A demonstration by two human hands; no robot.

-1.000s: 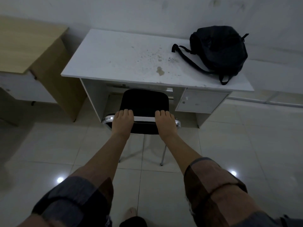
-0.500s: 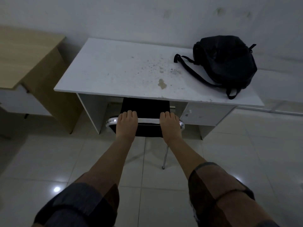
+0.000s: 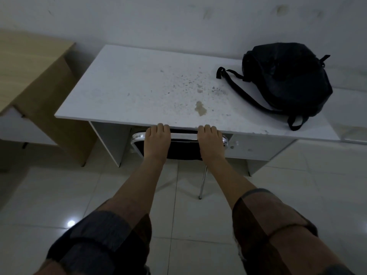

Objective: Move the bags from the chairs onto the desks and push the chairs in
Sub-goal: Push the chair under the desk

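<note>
Most of the black chair (image 3: pixel 183 149) is hidden under the white desk (image 3: pixel 127 92): only the top of its backrest, the chrome rail along it and one thin metal leg (image 3: pixel 203 183) show, while the seat is out of sight beneath the desktop. The left hand (image 3: pixel 156 143) and right hand (image 3: pixel 211 143) lie side by side on that top rail, fingers together and curled over its far edge right at the desk's front lip; the fingertips and thumbs are tucked out of view, so how firmly they grip cannot be told. The black backpack (image 3: pixel 288 80) lies on the desk's far right part, one strap (image 3: pixel 244 92) trailing left across the stained top and a loop hanging near the front edge. The room is dim, and a pale panel under the desk's right side is perhaps a drawer front. A wooden desk (image 3: pixel 29 62) to the left is cut off by the frame, as are both rolled sleeves at the bottom.
</note>
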